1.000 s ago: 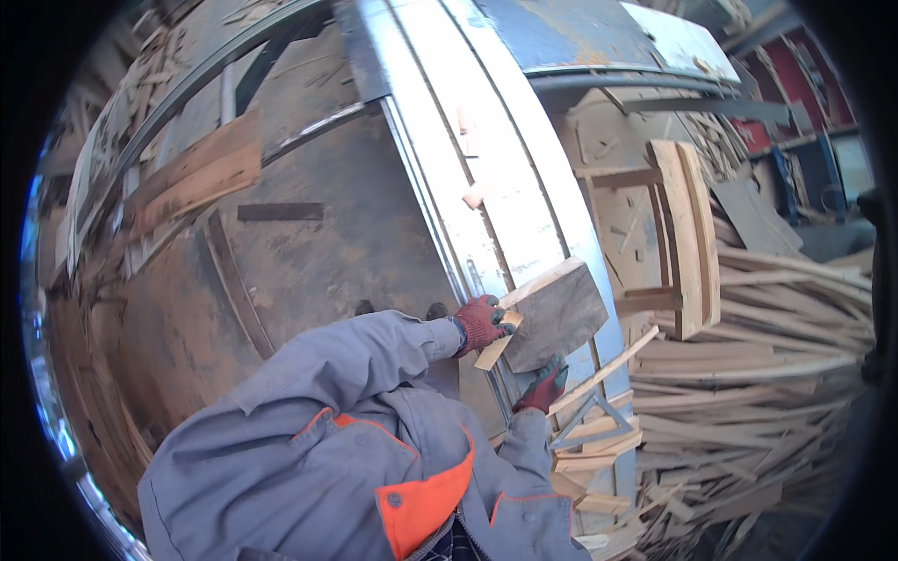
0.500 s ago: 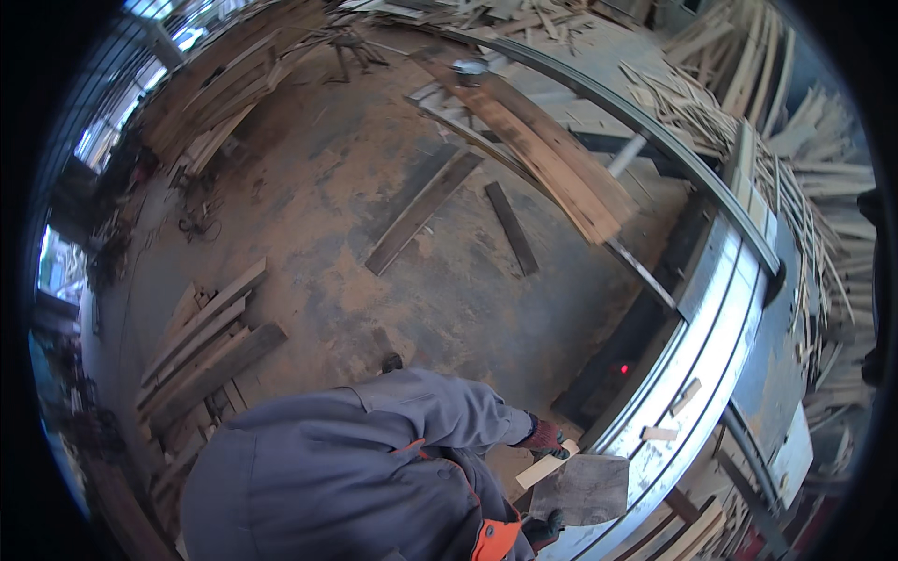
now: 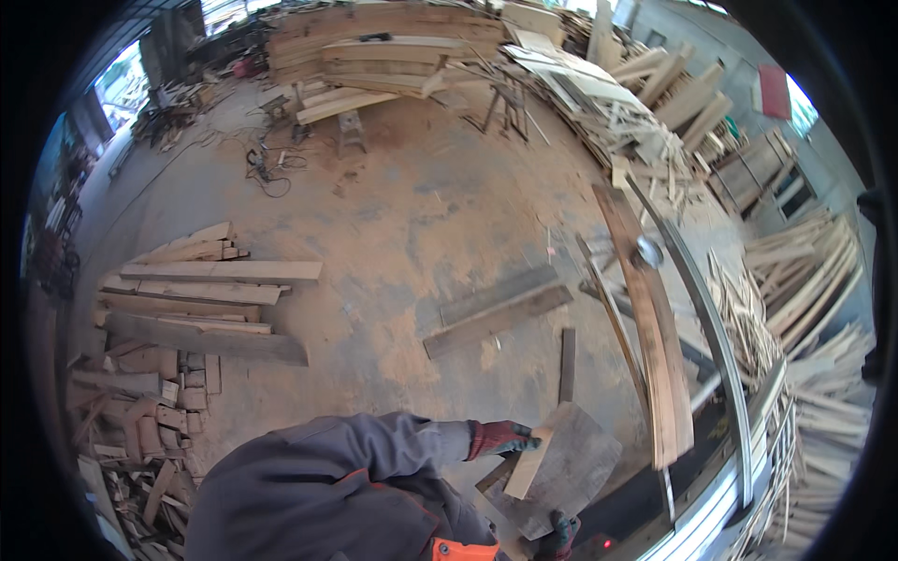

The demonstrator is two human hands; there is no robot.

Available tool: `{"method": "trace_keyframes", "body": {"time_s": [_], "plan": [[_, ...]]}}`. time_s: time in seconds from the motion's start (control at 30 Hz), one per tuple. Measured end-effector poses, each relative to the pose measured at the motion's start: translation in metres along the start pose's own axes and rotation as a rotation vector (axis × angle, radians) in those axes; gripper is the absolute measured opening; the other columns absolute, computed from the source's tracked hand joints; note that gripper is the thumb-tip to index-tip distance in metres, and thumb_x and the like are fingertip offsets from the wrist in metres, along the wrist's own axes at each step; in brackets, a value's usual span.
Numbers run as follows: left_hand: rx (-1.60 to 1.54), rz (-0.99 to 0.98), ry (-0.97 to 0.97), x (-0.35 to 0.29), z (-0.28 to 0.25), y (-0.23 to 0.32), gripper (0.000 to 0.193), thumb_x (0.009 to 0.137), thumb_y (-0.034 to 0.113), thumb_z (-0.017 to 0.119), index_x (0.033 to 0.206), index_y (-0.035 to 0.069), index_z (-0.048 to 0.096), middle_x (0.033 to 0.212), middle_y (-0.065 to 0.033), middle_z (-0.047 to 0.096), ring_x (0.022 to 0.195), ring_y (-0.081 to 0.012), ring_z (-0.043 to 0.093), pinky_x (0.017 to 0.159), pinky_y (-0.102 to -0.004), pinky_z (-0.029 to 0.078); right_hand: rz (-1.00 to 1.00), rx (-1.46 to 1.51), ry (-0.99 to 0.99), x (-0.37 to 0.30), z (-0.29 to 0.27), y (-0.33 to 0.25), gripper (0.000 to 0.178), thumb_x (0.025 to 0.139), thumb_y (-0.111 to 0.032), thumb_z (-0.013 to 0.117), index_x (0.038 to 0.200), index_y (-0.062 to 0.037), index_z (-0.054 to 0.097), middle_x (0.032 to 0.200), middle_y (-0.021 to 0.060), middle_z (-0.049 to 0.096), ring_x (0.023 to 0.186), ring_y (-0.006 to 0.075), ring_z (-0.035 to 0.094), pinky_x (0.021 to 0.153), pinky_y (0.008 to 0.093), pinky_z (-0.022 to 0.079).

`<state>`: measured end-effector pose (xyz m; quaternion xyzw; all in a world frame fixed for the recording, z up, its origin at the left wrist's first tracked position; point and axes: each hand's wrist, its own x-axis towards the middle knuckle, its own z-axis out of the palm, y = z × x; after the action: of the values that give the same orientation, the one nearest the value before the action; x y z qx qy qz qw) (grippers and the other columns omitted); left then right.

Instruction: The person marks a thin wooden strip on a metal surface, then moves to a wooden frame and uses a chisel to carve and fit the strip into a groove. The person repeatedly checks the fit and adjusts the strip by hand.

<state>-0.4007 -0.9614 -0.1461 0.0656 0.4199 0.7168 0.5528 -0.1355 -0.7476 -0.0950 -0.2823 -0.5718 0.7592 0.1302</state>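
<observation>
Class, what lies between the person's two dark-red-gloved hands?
In the head view: a narrow pale wooden strip and a wide, flat grey wooden board.

head fisheye | looks down past near sleeve [image 3: 398, 456] | floor [image 3: 374, 234] beyond

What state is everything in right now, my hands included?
Gray board: held at its edge
Pale strip: held, overlapping the board
Left hand: gloved, closed on the strip
Right hand: gloved, gripping the board's edge
Red light: lit
Dark planks: lying on the floor
Planks at left: stacked loosely
</observation>
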Motion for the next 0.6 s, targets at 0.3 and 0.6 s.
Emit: {"method": "trace_keyframes", "body": {"time_s": [0.3, 0.6], "plan": [[-0.385, 0.396, 0.515, -0.118, -0.167, 0.159, 0.046, 0.097, 0.046, 0.082, 0.126, 0.01, 0.075, 0.109, 0.0018, 0.075, 0.097, -0.0114, 0.07, 0.084, -0.0339, 0.055, 0.22, 0.303, -0.409, 0.223, 0.265, 0.014, 0.081, 0.107, -0.058, 0.05, 0.163, -0.0007, 0.038, 0.164, 0.0192, 0.045, 0.143, 0.0376, 0.051, 0.119, 0.052, 0.044], [-0.552, 0.787, 0.911, -0.171, -0.348, 0.316, 0.037, 0.106, 0.04, 0.071, 0.127, 0.011, 0.071, 0.112, 0.0002, 0.074, 0.101, -0.0118, 0.071, 0.088, -0.0319, 0.058, 0.092, -0.037, -0.573, 0.367, 0.569, 0.049, 0.039, 0.1, -0.039, 0.071, 0.121, -0.0054, 0.071, 0.089, -0.0021, 0.069, 0.055, 0.0119, 0.047, 0.045, 0.0349, 0.037]]}}
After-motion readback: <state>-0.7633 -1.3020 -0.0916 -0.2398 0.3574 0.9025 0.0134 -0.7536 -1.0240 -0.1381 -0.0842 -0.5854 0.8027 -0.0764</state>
